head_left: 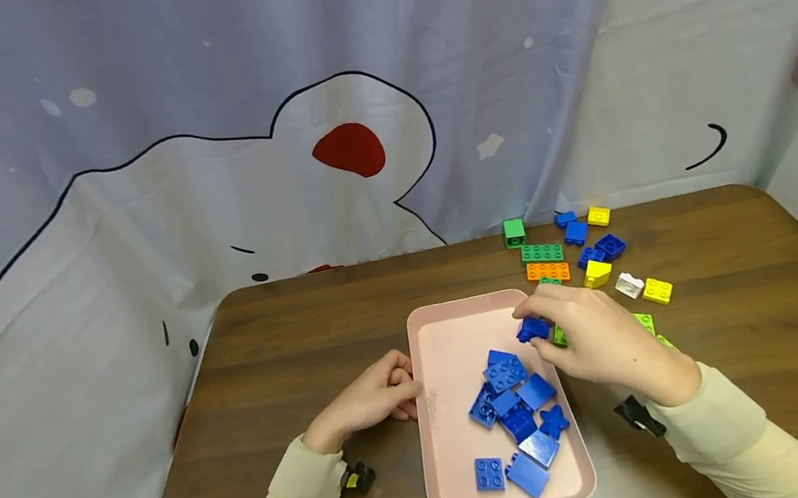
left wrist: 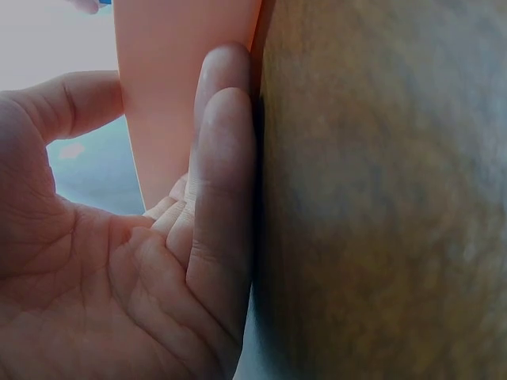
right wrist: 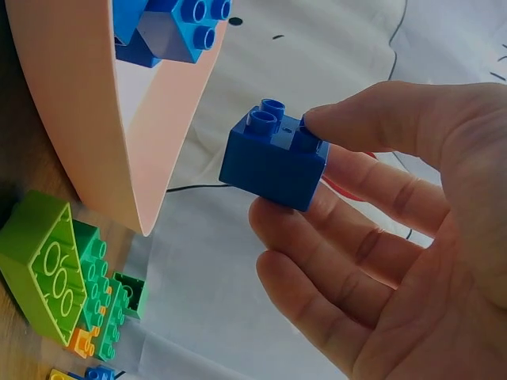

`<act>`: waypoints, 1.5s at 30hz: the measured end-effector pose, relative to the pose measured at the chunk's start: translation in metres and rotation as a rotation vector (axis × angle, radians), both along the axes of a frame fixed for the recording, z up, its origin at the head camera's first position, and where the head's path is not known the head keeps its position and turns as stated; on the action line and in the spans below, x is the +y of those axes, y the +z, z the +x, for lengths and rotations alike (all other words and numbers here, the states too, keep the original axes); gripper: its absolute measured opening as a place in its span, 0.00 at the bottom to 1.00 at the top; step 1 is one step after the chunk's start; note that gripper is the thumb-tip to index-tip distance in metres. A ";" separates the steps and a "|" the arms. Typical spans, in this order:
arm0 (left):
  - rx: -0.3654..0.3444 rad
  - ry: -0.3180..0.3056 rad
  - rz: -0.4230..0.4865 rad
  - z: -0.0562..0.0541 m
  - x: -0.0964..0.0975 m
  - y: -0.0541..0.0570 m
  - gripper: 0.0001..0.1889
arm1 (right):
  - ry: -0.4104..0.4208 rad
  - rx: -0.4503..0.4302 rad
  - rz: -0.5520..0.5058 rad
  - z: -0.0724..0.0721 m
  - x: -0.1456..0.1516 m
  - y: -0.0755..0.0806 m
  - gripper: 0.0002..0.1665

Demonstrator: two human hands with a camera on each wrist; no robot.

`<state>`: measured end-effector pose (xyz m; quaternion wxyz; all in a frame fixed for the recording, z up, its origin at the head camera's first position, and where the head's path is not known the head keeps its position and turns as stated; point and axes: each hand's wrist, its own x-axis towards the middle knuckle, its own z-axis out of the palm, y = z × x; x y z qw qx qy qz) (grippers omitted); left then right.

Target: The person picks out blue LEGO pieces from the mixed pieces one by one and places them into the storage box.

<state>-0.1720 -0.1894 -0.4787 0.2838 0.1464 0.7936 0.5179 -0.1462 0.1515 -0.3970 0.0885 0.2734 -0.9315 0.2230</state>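
Note:
My right hand [head_left: 592, 337] pinches a blue toy building brick [right wrist: 277, 154] between thumb and fingers, studs showing in the right wrist view. It is held over the right edge of a pink tray [head_left: 441, 336]. Inside the tray lie several blue bricks [head_left: 527, 474], some piled on each other, and a blue star-shaped piece [head_left: 554, 422]. At the tray's left side, my left hand [head_left: 369, 396] holds the edge. Its thumb rests at the rim while the fingers [left wrist: 226, 150] lie along the outer wall, low by the tabletop in the left wrist view.
Loose bricks lie on the wooden table [head_left: 289, 331] beyond and right of the tray: green [head_left: 542, 253], orange [head_left: 547, 271], yellow [head_left: 658, 291], white [head_left: 629, 285] and more blue [head_left: 610, 245]. A lime green brick [right wrist: 40, 261] is near the tray's side. A printed curtain [head_left: 212, 206] hangs behind.

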 end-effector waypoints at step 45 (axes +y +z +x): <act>0.020 -0.003 -0.015 0.001 -0.001 0.000 0.16 | 0.022 -0.020 0.171 -0.008 0.045 0.003 0.50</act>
